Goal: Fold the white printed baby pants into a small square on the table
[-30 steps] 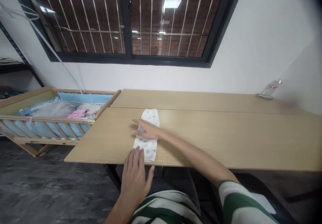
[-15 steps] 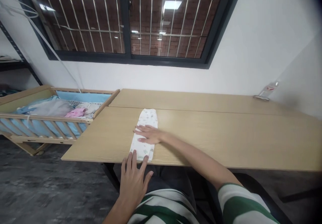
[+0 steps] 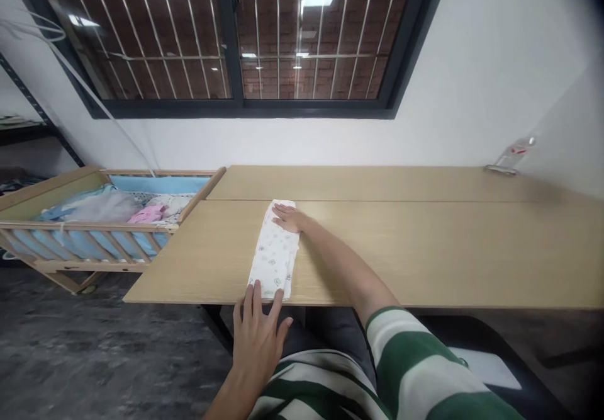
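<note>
A narrow folded white cloth with a small print (image 3: pixel 274 253) lies lengthwise on the wooden table (image 3: pixel 425 250), reaching from the near edge toward the middle seam. My right hand (image 3: pixel 287 217) lies flat on its far end, fingers stretched out. My left hand (image 3: pixel 257 335) is open at the near edge of the table, and its fingertips rest on the near end of the cloth. Neither hand grips anything.
A wooden baby crib (image 3: pixel 94 225) with blue lining and pink and grey clothes stands against the table's left side. A plastic bottle (image 3: pixel 512 155) lies at the far right by the wall. A barred window (image 3: pixel 236 36) is above.
My right hand slid along the cloth from its middle to its far end. My left hand stayed at the near end. The view shifted slightly.
</note>
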Action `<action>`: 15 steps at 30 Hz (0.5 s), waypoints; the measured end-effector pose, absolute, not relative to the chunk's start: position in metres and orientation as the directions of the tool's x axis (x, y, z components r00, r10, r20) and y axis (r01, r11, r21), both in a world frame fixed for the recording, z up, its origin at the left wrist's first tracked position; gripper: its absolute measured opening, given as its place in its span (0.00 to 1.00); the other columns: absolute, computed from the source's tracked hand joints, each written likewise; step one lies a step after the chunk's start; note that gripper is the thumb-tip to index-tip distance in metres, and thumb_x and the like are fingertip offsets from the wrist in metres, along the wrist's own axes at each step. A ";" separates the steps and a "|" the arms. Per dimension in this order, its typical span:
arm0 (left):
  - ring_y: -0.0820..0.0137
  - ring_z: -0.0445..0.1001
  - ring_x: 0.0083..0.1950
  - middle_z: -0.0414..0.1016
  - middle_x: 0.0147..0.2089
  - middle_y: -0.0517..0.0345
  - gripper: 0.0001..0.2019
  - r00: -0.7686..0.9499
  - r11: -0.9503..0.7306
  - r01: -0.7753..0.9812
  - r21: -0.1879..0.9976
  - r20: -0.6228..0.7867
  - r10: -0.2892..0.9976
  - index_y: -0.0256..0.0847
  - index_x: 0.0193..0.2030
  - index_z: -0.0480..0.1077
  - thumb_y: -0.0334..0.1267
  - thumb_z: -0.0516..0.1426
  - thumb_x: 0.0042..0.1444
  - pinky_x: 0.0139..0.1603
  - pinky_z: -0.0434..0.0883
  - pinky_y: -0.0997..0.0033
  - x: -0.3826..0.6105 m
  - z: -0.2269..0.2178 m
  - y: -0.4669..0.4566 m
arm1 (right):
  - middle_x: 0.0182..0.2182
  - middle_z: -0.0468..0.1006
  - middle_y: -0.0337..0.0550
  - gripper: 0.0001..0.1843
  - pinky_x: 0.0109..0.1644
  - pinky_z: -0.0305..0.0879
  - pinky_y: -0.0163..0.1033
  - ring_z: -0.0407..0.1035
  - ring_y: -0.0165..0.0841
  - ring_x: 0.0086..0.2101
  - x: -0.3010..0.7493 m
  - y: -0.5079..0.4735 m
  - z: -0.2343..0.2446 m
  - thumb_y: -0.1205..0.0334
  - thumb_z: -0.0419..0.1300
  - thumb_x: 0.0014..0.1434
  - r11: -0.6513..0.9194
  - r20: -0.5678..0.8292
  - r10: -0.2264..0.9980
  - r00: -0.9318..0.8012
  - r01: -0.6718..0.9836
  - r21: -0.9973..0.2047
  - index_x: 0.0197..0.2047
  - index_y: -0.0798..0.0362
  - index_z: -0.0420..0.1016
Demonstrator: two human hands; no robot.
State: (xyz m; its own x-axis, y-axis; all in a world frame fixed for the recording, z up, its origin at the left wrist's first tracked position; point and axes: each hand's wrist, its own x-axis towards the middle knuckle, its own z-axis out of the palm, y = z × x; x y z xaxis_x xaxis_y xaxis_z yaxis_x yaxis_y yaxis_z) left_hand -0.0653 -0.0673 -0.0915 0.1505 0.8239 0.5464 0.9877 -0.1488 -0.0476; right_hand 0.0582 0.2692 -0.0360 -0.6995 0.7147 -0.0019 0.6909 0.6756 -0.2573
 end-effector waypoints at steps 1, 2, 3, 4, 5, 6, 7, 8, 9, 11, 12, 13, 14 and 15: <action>0.42 0.65 0.67 0.64 0.69 0.38 0.25 0.145 -0.146 0.988 -0.041 0.546 0.825 0.52 0.67 0.66 0.50 0.55 0.65 0.57 0.67 0.44 -0.065 -0.091 -0.067 | 0.74 0.46 0.49 0.36 0.74 0.35 0.48 0.39 0.42 0.73 0.057 0.266 -0.036 0.45 0.43 0.72 0.679 0.021 0.717 -0.696 0.693 -0.242 0.75 0.54 0.51; 0.42 0.66 0.66 0.65 0.69 0.37 0.24 0.140 -0.147 0.989 -0.031 0.547 0.825 0.52 0.66 0.67 0.50 0.55 0.65 0.56 0.67 0.45 -0.066 -0.090 -0.067 | 0.74 0.47 0.52 0.35 0.74 0.36 0.49 0.40 0.44 0.72 0.056 0.262 -0.034 0.47 0.45 0.72 0.686 0.055 0.718 -0.694 0.692 -0.223 0.75 0.56 0.52; 0.43 0.67 0.66 0.65 0.69 0.38 0.24 0.137 -0.152 0.988 -0.019 0.548 0.825 0.52 0.66 0.68 0.51 0.55 0.65 0.55 0.68 0.46 -0.067 -0.089 -0.067 | 0.74 0.48 0.54 0.34 0.74 0.37 0.50 0.42 0.45 0.72 0.055 0.256 -0.032 0.50 0.47 0.71 0.697 0.101 0.714 -0.693 0.689 -0.199 0.74 0.58 0.54; 0.44 0.68 0.65 0.66 0.68 0.38 0.23 0.142 -0.164 0.986 -0.009 0.550 0.823 0.51 0.65 0.69 0.52 0.55 0.65 0.54 0.68 0.47 -0.070 -0.088 -0.066 | 0.73 0.49 0.56 0.33 0.73 0.39 0.52 0.43 0.47 0.72 0.055 0.248 -0.029 0.53 0.50 0.70 0.708 0.151 0.706 -0.692 0.683 -0.177 0.73 0.59 0.56; 0.45 0.69 0.64 0.67 0.68 0.39 0.23 0.154 -0.183 0.983 -0.002 0.552 0.820 0.50 0.64 0.70 0.52 0.55 0.65 0.54 0.68 0.48 -0.075 -0.087 -0.064 | 0.73 0.50 0.58 0.32 0.73 0.40 0.53 0.45 0.49 0.71 0.056 0.238 -0.026 0.55 0.52 0.69 0.720 0.201 0.694 -0.692 0.675 -0.162 0.72 0.59 0.58; 0.47 0.70 0.62 0.69 0.67 0.40 0.22 0.172 -0.208 0.978 0.003 0.554 0.814 0.49 0.62 0.71 0.51 0.55 0.65 0.54 0.68 0.49 -0.081 -0.086 -0.063 | 0.72 0.52 0.59 0.30 0.72 0.43 0.55 0.48 0.50 0.70 0.058 0.224 -0.021 0.57 0.53 0.68 0.732 0.246 0.679 -0.692 0.662 -0.158 0.70 0.58 0.61; 0.50 0.72 0.61 0.71 0.65 0.42 0.20 0.191 -0.236 0.972 0.011 0.557 0.809 0.47 0.61 0.71 0.49 0.55 0.66 0.54 0.69 0.51 -0.087 -0.086 -0.061 | 0.71 0.56 0.60 0.27 0.71 0.46 0.56 0.52 0.50 0.68 0.062 0.208 -0.017 0.58 0.53 0.68 0.747 0.280 0.662 -0.696 0.643 -0.168 0.68 0.58 0.64; 0.53 0.73 0.59 0.72 0.64 0.44 0.19 0.208 -0.266 0.964 0.024 0.557 0.804 0.46 0.60 0.72 0.47 0.55 0.66 0.55 0.69 0.53 -0.095 -0.085 -0.058 | 0.68 0.62 0.59 0.24 0.69 0.49 0.56 0.57 0.50 0.66 0.066 0.188 -0.012 0.58 0.53 0.69 0.762 0.306 0.645 -0.700 0.617 -0.195 0.65 0.56 0.68; 0.55 0.74 0.58 0.74 0.63 0.46 0.17 0.225 -0.297 0.954 0.042 0.557 0.800 0.45 0.59 0.72 0.44 0.54 0.67 0.55 0.70 0.55 -0.102 -0.085 -0.056 | 0.63 0.69 0.58 0.22 0.67 0.54 0.55 0.62 0.48 0.62 0.072 0.167 -0.008 0.57 0.51 0.71 0.784 0.322 0.621 -0.715 0.575 -0.235 0.62 0.55 0.71; 0.59 0.75 0.56 0.76 0.61 0.49 0.15 0.244 -0.349 0.933 0.090 0.554 0.796 0.44 0.58 0.71 0.40 0.53 0.68 0.55 0.71 0.58 -0.115 -0.086 -0.051 | 0.53 0.77 0.54 0.21 0.60 0.63 0.49 0.70 0.43 0.54 0.085 0.120 -0.003 0.53 0.49 0.72 0.815 0.310 0.567 -0.763 0.466 -0.345 0.59 0.53 0.73; 0.60 0.76 0.55 0.76 0.60 0.50 0.14 0.251 -0.370 0.922 0.112 0.555 0.793 0.44 0.57 0.71 0.39 0.52 0.69 0.56 0.71 0.59 -0.120 -0.086 -0.049 | 0.50 0.78 0.52 0.21 0.58 0.65 0.47 0.71 0.42 0.51 0.092 0.097 -0.003 0.51 0.49 0.72 0.812 0.294 0.556 -0.777 0.432 -0.394 0.58 0.52 0.74; 0.61 0.76 0.55 0.77 0.60 0.51 0.13 0.256 -0.388 0.912 0.130 0.558 0.789 0.44 0.57 0.71 0.38 0.52 0.69 0.56 0.71 0.60 -0.124 -0.087 -0.048 | 0.49 0.79 0.51 0.21 0.56 0.67 0.46 0.72 0.41 0.50 0.099 0.075 -0.006 0.49 0.50 0.72 0.801 0.278 0.557 -0.782 0.420 -0.426 0.58 0.50 0.74; 0.62 0.76 0.55 0.77 0.59 0.52 0.13 0.260 -0.402 0.905 0.141 0.567 0.782 0.44 0.56 0.71 0.38 0.51 0.69 0.57 0.71 0.60 -0.126 -0.088 -0.046 | 0.49 0.79 0.50 0.22 0.56 0.67 0.45 0.72 0.42 0.50 0.105 0.056 -0.009 0.46 0.53 0.70 0.790 0.265 0.565 -0.782 0.420 -0.447 0.59 0.49 0.73; 0.62 0.76 0.54 0.78 0.58 0.52 0.12 0.260 -0.412 0.899 0.147 0.577 0.774 0.44 0.55 0.72 0.37 0.51 0.69 0.57 0.71 0.59 -0.128 -0.089 -0.045 | 0.50 0.78 0.50 0.24 0.57 0.67 0.46 0.72 0.43 0.51 0.110 0.039 -0.015 0.44 0.56 0.68 0.781 0.259 0.576 -0.776 0.428 -0.454 0.61 0.47 0.72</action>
